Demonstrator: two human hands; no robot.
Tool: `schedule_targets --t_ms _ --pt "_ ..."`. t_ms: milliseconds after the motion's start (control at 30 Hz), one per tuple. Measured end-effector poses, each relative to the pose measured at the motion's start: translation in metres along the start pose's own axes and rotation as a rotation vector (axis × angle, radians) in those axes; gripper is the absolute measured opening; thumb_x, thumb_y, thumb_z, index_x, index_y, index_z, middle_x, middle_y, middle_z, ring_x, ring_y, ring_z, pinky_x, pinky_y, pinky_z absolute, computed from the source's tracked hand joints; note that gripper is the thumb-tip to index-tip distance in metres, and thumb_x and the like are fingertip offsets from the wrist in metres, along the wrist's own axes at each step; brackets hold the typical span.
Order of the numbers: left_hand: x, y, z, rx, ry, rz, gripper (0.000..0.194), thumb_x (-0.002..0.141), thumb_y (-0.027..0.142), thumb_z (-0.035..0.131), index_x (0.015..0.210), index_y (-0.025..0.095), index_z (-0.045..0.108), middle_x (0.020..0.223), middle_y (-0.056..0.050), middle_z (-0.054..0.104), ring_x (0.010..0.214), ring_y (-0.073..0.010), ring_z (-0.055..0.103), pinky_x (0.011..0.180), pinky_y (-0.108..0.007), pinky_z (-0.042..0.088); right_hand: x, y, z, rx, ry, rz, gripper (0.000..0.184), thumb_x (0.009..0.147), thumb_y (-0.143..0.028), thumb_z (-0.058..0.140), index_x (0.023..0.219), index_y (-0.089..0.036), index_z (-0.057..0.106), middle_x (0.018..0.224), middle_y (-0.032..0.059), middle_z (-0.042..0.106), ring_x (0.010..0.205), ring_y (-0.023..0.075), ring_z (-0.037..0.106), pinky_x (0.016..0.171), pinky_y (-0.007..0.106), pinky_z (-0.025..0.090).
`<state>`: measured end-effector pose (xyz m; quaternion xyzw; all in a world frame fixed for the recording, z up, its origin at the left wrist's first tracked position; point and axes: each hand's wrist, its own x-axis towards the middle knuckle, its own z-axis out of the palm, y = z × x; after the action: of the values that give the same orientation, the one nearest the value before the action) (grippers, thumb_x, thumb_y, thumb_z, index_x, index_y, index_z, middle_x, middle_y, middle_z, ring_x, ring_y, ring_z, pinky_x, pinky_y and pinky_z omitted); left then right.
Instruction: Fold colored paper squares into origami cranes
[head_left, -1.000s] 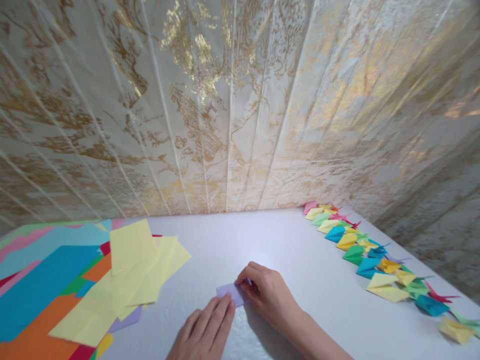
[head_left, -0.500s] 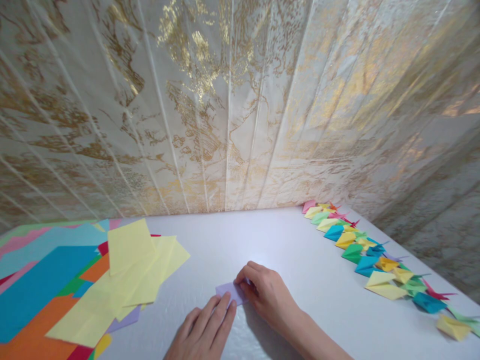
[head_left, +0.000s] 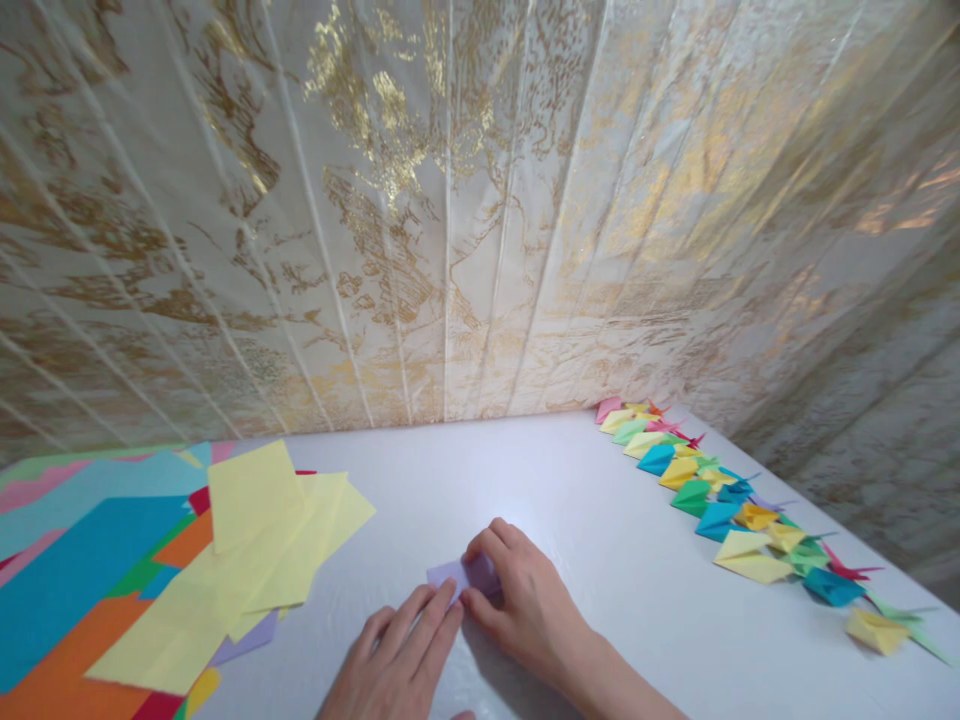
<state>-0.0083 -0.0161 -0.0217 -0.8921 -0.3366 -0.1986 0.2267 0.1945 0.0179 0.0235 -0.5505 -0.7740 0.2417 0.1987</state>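
A small folded lilac paper [head_left: 459,576] lies on the white table [head_left: 570,500] near the front edge. My left hand [head_left: 405,655] lies flat with its fingers stretched out, the fingertips pressing the paper's near edge. My right hand [head_left: 517,595] is curled over the paper's right end, thumb and fingers pinching it. Part of the paper is hidden under both hands.
Loose yellow sheets [head_left: 259,545] lie on a spread of coloured paper sheets [head_left: 82,560] at the left. A row of several folded paper pieces [head_left: 739,520] in many colours runs along the table's right side. A gold-patterned curtain [head_left: 465,210] hangs behind the table.
My right hand has shifted slightly left and closed more over the lilac paper. The left fingertips stay on its near edge. The view has tilted a little.
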Motion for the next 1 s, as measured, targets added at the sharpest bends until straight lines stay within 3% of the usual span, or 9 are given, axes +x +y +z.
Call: schedule_targets --t_ms 167,333,500,767,900,1000 --pt "0.004 -0.003 -0.006 -0.010 0.033 0.024 0.048 0.091 0.057 0.056 0.115 0.018 0.070 0.122 -0.006 0.075 0.108 -0.0206 0.065 0.088 -0.032 0.043 0.000 -0.003 0.006 0.023 0.044 0.026 0.028 0.075 -0.010 0.065 0.102 -0.017 0.061 0.104 0.0082 0.062 0.098 0.0251 0.056 0.090 0.038 0.045" --pt "0.011 -0.003 -0.018 0.028 0.074 0.000 0.040 0.083 0.049 0.063 0.104 0.017 0.071 0.118 -0.012 0.076 0.104 -0.0252 0.067 0.087 -0.036 0.043 -0.006 0.010 0.007 0.171 0.049 -0.043 0.052 0.074 -0.003 0.059 0.124 -0.016 0.053 0.116 0.0108 0.060 0.109 0.0256 0.055 0.099 0.040 0.044" --pt "0.009 -0.005 -0.025 0.076 0.078 -0.041 0.033 0.077 0.043 0.065 0.097 0.018 0.070 0.118 -0.016 0.075 0.102 -0.0279 0.068 0.085 -0.038 0.044 -0.009 0.032 0.006 0.325 0.065 -0.120 0.074 0.065 0.008 0.044 0.133 -0.022 0.050 0.115 0.0075 0.062 0.108 0.0207 0.059 0.098 0.036 0.047" --pt "0.004 -0.008 -0.014 -0.025 0.060 -0.080 0.030 0.071 0.035 0.071 0.097 0.021 0.064 0.120 -0.015 0.074 0.101 -0.0296 0.071 0.080 -0.036 0.053 -0.012 0.042 -0.009 0.632 -0.039 -0.061 0.070 0.065 0.002 0.049 0.128 -0.026 0.062 0.117 0.0058 0.068 0.108 0.0215 0.063 0.098 0.036 0.046" --pt "0.006 -0.004 -0.003 -0.328 0.023 -0.339 0.029 0.068 0.022 0.072 0.094 0.024 0.060 0.128 -0.013 0.068 0.110 -0.0318 0.067 0.083 -0.040 0.055 -0.007 0.031 -0.003 0.619 0.053 0.027 0.049 0.064 -0.006 0.064 0.109 -0.022 0.073 0.099 0.0048 0.070 0.089 0.0217 0.061 0.084 0.034 0.046" --pt "0.020 -0.007 0.001 -0.714 0.088 -0.696 0.052 0.070 0.016 0.064 0.119 0.026 0.053 0.133 -0.010 0.063 0.122 -0.0291 0.060 0.095 -0.043 0.051 0.001 0.023 -0.001 0.956 0.076 0.088 0.022 0.068 -0.018 0.073 0.090 -0.018 0.072 0.080 0.0022 0.068 0.073 0.0173 0.056 0.069 0.028 0.041"
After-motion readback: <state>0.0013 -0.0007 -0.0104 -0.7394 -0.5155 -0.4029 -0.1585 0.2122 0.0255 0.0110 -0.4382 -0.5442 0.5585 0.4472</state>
